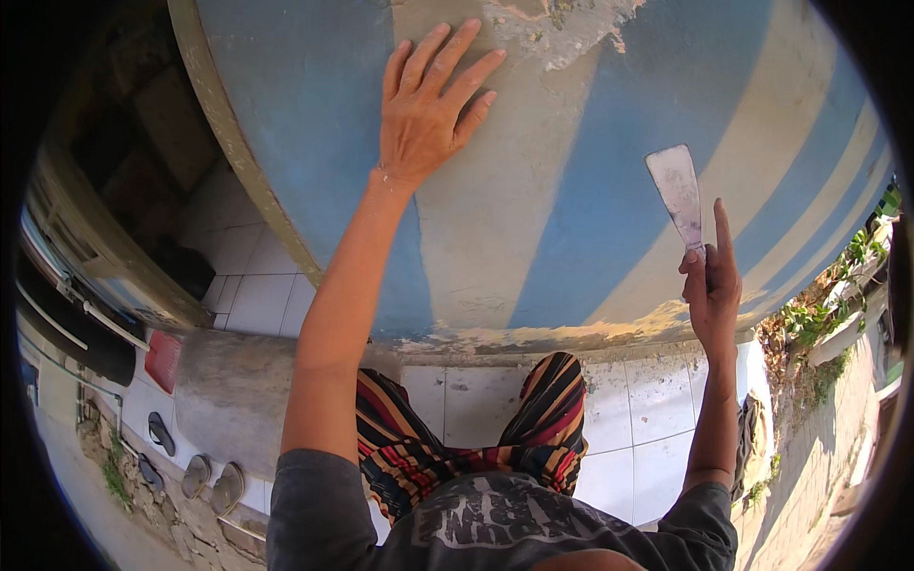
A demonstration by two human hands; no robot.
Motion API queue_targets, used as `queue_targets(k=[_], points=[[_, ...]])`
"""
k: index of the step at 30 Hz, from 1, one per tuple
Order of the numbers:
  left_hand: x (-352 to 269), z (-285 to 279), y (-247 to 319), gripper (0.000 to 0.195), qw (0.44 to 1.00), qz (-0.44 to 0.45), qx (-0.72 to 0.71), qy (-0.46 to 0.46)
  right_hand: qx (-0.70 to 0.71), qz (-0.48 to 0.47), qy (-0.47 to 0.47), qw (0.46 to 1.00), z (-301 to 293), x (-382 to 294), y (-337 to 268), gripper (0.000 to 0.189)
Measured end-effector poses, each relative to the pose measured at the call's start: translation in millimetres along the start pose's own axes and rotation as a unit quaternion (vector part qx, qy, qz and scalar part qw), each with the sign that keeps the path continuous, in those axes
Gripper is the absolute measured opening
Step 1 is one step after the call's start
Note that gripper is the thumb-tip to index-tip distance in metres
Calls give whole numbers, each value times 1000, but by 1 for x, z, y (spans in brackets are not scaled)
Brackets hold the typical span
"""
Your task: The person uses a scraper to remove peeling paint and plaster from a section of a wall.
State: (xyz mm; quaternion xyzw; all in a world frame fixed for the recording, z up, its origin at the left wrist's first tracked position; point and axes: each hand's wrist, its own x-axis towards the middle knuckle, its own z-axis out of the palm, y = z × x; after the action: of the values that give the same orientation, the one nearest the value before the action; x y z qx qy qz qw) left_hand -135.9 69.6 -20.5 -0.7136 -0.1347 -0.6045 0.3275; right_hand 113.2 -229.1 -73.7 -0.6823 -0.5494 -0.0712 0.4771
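My left hand (428, 114) rests with spread fingers on a wall painted in blue and beige stripes (493, 235), just below and left of a patch of peeled paint (564, 36). Nothing is held in it. At the right, my right hand (714, 282) grips the handle of a putty knife (677, 185), with the index finger stretched out beside the blade. The blade points up and shows whitish smears; whether it touches the wall I cannot tell. Flaking paint (557, 335) runs along the wall's bottom edge.
White floor tiles (607, 410) lie below the wall. On the left are a doorway with a tiled floor (260, 300), a grey stone-like step (228, 400), a red dustpan (164, 360), and several sandals (228, 489). Green plants (821, 314) and a cloth (750, 442) are at the right.
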Motion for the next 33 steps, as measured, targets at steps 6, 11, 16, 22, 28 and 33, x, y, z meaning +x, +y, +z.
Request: queue_targets(k=[6,11,16,22,28,33], points=[[-1,-3,3,42,998,-2,51,-40,-9,-85,-44,995,12,59,-64,53],[1,-6,6,42,997,3,58,-56,115,-97,-49,987,50,69,-74,54],[4,-7,5,45,996,19,60,-65,160,-43,-61,984,73,68,-84,54],[11,5,20,56,1000,0,-2,-23,148,-40,-34,988,77,68,-99,53],[16,4,26,58,999,-30,-6,-33,163,2,-32,986,80,65,-107,54],[19,5,30,59,999,-42,-13,-23,105,-45,29,993,89,66,-104,55]])
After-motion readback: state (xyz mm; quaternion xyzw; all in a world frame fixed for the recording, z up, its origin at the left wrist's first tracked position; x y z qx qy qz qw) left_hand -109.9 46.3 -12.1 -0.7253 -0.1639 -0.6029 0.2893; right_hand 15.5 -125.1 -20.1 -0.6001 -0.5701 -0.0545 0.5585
